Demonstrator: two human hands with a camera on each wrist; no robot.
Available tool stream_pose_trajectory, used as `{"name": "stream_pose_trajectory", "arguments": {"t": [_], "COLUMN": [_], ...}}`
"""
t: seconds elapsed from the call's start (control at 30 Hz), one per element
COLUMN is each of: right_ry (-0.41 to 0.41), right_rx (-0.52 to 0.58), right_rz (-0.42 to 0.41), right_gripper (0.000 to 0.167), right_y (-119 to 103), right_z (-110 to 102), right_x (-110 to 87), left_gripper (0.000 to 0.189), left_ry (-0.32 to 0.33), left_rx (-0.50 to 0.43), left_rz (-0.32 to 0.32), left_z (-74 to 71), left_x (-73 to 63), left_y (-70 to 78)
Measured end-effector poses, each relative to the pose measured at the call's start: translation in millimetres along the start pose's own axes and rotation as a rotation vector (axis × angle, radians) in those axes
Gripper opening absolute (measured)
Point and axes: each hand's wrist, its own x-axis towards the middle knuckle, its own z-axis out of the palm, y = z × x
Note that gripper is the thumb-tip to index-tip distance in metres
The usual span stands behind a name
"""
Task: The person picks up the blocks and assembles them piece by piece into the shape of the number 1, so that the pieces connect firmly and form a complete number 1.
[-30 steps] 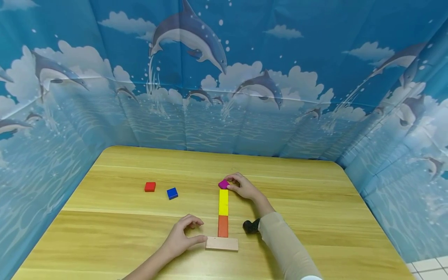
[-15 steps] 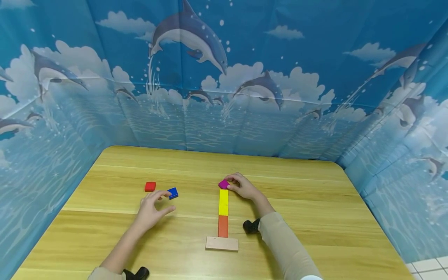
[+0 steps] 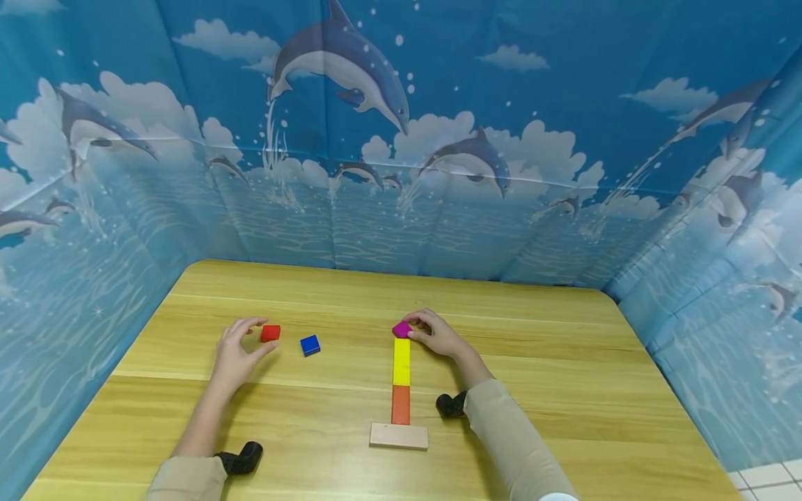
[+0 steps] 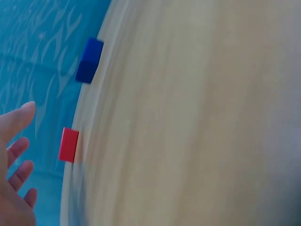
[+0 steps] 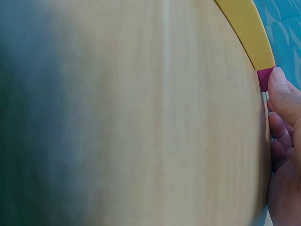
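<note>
My left hand (image 3: 233,356) is spread around the left side of a small red block (image 3: 271,333), thumb and fingers apart. In the left wrist view a gap shows between the fingertips and the red block (image 4: 68,144). To its right lies a small blue block (image 3: 310,346). My right hand (image 3: 437,338) pinches a magenta block (image 3: 401,329) at the far end of a yellow block (image 3: 402,362). Below the yellow one, an orange-red block (image 3: 401,405) continues the line down to a plain wooden block (image 3: 398,436) lying crosswise. The right wrist view shows my thumb on the magenta block (image 5: 265,79).
The blocks lie on a wooden table (image 3: 532,348) with rounded far corners. A blue dolphin-print curtain (image 3: 376,229) hangs behind it and along both sides. Black wrist-worn devices (image 3: 243,459) sit at both sleeves.
My left hand has moved from beside the plain wooden block, past the blue block, to the red block at the far left. The right hand stays on the magenta block.
</note>
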Motion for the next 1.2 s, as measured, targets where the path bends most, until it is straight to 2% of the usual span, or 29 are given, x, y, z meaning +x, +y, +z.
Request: {"name": "stream_pose_trajectory", "arguments": {"t": [0.13,0.3,0.47,0.73,0.93,1.2], "right_ry": [0.001,-0.023,-0.032,-0.016,-0.021,-0.003], "right_rx": [0.011,0.034,0.039,0.009,0.002,0.018], "right_rz": [-0.008,0.007,0.022,0.023,0.014,0.018], "right_gripper": [0.026,0.026,0.026,0.028,0.028,0.027], "right_y": [-13,-40,-45,-6,-4,-3], "right_z": [-3,-12,-15,-3,-2,-1], "right_x": [-2.7,-6.7,-6.1,2.3,2.4,3.5], "left_gripper": [0.049,0.056,0.06,0.063,0.057,0.048], "left_ry": [-0.006,-0.054,-0.113,-0.177,-0.184,-0.255], "left_rx": [0.026,0.076,0.094,0.105,0.154,0.202], "left_rz": [-0.021,-0.04,-0.044,-0.028,-0.011,-0.009], "left_z": [-2.6,-5.0,-6.9,-8.6,-8.0,-8.3], "left_x": [1.7,5.5,10.5,15.5,15.4,16.8], "left_y": [-7.8,-15.4,-22.9,-36.1,-41.3,-42.0]}}
